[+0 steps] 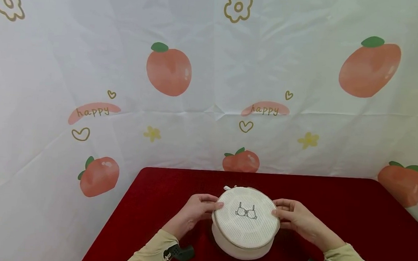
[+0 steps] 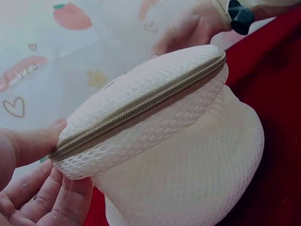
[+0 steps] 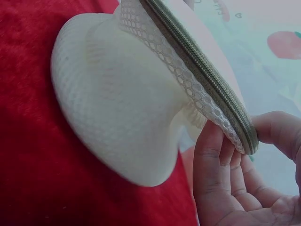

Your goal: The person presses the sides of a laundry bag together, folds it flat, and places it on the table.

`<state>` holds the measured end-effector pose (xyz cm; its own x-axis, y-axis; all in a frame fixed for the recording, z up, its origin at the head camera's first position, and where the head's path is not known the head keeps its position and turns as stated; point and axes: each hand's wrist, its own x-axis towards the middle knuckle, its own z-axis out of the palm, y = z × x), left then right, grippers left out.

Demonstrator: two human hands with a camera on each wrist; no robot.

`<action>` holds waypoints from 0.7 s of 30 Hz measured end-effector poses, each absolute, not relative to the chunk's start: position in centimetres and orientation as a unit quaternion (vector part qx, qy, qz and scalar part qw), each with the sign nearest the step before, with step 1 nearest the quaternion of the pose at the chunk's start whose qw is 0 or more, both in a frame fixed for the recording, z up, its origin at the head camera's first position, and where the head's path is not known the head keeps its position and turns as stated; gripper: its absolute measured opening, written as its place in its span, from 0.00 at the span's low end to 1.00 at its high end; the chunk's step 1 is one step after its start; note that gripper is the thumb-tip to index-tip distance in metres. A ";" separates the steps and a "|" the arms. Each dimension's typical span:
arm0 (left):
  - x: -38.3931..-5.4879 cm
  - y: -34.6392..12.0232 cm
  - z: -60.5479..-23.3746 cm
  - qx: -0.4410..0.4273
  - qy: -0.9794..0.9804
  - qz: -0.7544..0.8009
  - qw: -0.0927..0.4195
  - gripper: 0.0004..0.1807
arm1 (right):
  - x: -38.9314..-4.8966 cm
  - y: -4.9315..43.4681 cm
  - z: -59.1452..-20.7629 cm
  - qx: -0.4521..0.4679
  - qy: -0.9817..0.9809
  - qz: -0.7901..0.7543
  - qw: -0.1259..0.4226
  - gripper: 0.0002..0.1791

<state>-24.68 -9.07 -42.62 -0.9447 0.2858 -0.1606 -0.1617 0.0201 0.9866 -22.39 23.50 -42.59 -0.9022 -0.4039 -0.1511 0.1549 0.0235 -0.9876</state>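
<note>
A round white mesh laundry bag with a bra drawing on its lid stands in front of me on the red cloth. My left hand pinches its left rim, thumb on top and fingers beneath. On the opposite side my right hand pinches the right rim in the same way. A beige zipper runs round the edge and looks closed along the part seen in the left wrist view. Below it the mesh side wall sags and bulges outward. The bag's contents cannot be made out.
A red velvety cloth covers the table. Behind it hangs a white curtain printed with peaches, hearts and flowers. A small white tab sticks out at the bag's back edge. Dark straps sit on both wrists.
</note>
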 end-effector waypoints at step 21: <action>-24.4 -9.4 -45.5 -0.004 0.731 0.661 0.172 0.20 | -23.0 23.0 -45.4 -0.079 0.693 -0.677 0.235 0.22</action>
